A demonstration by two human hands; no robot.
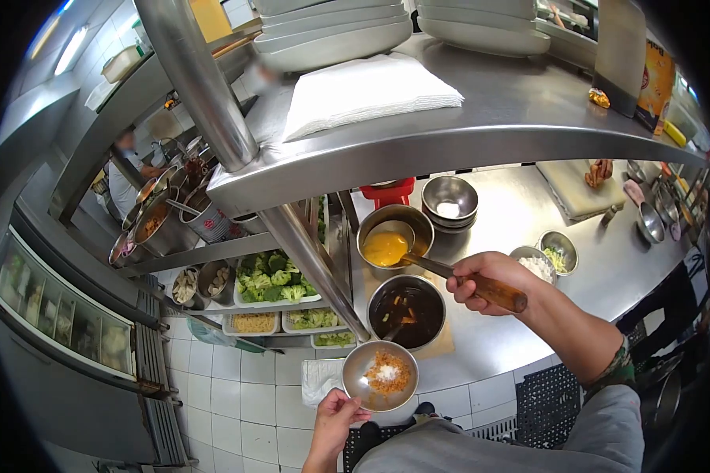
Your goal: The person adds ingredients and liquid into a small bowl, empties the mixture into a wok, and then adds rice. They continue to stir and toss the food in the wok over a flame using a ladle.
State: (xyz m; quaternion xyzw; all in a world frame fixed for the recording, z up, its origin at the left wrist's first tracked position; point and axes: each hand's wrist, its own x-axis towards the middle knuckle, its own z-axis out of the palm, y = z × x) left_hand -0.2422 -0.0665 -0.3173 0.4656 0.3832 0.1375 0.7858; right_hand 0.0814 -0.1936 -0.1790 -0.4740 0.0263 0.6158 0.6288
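Observation:
My left hand [339, 419] pinches the rim of a shallow metal bowl [353, 382], which holds orange crumbly bits [398, 374] topped with white powder. My right hand [489, 280] is wrapped round the wooden handle of a ladle [506, 296]. The ladle's cup sits inside a deep metal pot [429, 230], full of yellow liquid [385, 249] that looks like beaten egg. Just below stands a second pot [443, 315] of dark liquid with pale pieces floating and a utensil leaning in it. The held bowl is right beside this pot, at its near side.
Stacked metal bowls [459, 189], a bowl of chopped greens [558, 254] and a cutting board [580, 201] are on the counter. A steel shelf [513, 118] with napkins [375, 87] overhangs it. Broccoli [272, 280] fills a left-hand tray. A person [124, 185] stands far left.

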